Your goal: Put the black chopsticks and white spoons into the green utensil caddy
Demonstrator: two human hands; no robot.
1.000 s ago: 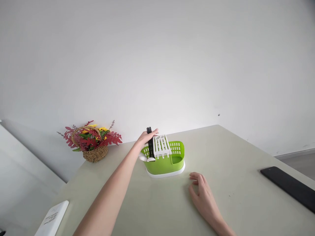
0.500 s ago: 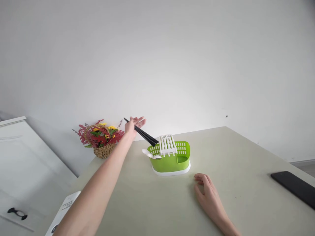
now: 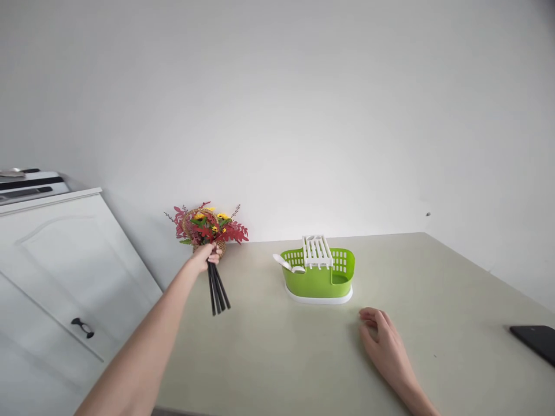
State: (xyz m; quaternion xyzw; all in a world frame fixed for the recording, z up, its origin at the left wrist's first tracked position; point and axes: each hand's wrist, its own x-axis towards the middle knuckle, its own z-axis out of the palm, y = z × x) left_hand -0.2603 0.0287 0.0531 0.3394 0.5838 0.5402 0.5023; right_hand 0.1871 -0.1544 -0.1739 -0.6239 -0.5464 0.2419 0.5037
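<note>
My left hand point(image 3: 207, 256) is closed around several black chopsticks point(image 3: 218, 292), whose ends point down and fan out toward the near side of the table. It is in front of the flower basket, left of the green plastic drainer basket point(image 3: 310, 285). White spoons point(image 3: 298, 270) lean in the left part of the drainer, one handle sticking out over the rim. A white slotted rack point(image 3: 318, 251) sits across its middle, and a white tray point(image 3: 318, 300) is under it. My right hand point(image 3: 384, 341) rests on the table, loosely curved and holding nothing, in front of the drainer's right end.
A wicker basket of red and yellow flowers point(image 3: 210, 225) stands against the wall at the back left. A black phone-like object point(image 3: 537, 341) lies at the table's right. Left of the table is a white cabinet point(image 3: 56, 248), with flat items point(image 3: 32, 186) on top.
My left hand has moved with the chopsticks from beside the drainer to the front of the flowers, and the chopsticks now point downward. The view has turned left. My right hand stays on the table.
</note>
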